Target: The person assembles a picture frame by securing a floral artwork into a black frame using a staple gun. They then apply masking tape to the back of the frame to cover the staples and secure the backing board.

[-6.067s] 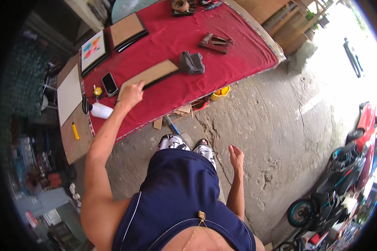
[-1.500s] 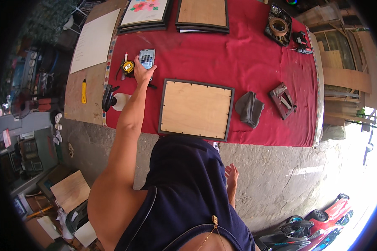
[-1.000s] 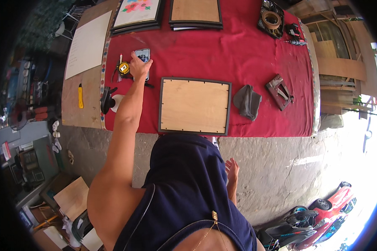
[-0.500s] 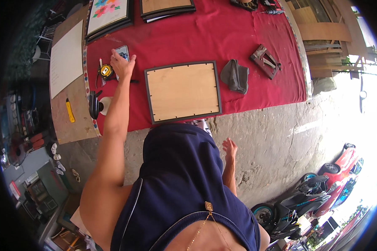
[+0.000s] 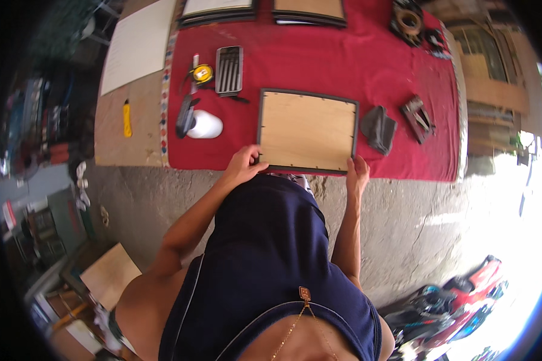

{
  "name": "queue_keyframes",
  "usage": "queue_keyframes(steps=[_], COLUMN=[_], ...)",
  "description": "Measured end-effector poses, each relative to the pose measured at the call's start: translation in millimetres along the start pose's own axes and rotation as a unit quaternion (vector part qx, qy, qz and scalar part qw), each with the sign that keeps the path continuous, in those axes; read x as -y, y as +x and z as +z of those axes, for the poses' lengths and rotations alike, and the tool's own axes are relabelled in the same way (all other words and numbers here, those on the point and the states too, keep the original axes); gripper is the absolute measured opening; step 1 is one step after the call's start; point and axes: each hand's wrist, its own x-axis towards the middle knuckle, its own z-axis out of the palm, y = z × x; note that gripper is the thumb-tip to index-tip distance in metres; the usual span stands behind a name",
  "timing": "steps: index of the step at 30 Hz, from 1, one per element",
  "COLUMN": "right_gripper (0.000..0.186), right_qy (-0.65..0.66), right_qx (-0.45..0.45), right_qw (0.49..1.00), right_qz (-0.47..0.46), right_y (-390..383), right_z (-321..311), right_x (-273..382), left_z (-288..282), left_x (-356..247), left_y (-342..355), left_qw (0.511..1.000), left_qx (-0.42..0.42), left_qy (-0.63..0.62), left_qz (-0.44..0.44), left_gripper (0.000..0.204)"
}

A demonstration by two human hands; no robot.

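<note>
- The left hand (image 5: 245,163) had come away from the dark rectangular smartphone (image 5: 229,69), which lay face up at the upper left of the frame with nobody touching it.
- The right hand (image 5: 358,174), which half a second before had hung open over the grey concrete floor (image 5: 421,234), was up at the counter's near edge.
- Both hands were therefore at one thing: the black-edged rectangular picture frame with a pale wooden back (image 5: 307,129), lying flat at the centre on the red cloth-covered counter (image 5: 325,57).
- Left grip: fingers partly curled at the lower left corner, thumb reaching along the near edge.
- Right grip: fingers bent at the lower right corner, touching it.
- How firmly either grip had closed, I could not tell; some fingers were hidden.
- A crumpled grey cloth (image 5: 378,131) lay just right of the picture frame, with a dark-red slotted tool (image 5: 418,120) beyond.
- Left of centre lay a white rounded container (image 5: 206,124), near a yellow-and-black tape measure (image 5: 203,73).
</note>
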Motion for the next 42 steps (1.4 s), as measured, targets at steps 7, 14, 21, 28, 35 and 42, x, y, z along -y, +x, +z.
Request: queue_keyframes(steps=[7, 14, 21, 28, 35, 42], right_gripper=[0.032, 0.013, 0.020, 0.023, 0.032, 0.068], right_qy=[0.085, 0.105, -0.086, -0.025, 0.025, -0.232], right_qx=[-0.141, -0.169, -0.192, -0.229, -0.069, -0.010], right_qw=[0.984, 0.968, 0.950, 0.969, 0.985, 0.940], right_qz=[0.073, 0.153, 0.230, 0.090, -0.155, -0.249], right_y=[-27, -65, -115, -63, 216, 473], right_z=[5, 8, 5, -11, -23, 18], right_x=[-28, -42, -20, -28, 85, 135], left_z=[-116, -180, -169, -119, -67, 46], left_x=[85, 67, 111, 145, 95, 106], left_y=[-76, -12, 33, 12, -49, -198], left_qw=[0.975, 0.925, 0.919, 0.893, 0.845, 0.782], left_qx=[-0.162, -0.335, -0.386, -0.443, -0.514, -0.506], left_qy=[0.095, -0.134, 0.076, 0.080, 0.081, 0.021], left_qz=[-0.118, -0.117, -0.029, -0.005, -0.119, -0.365], left_gripper=[0.032, 0.029, 0.038, 0.023, 0.046, 0.059])
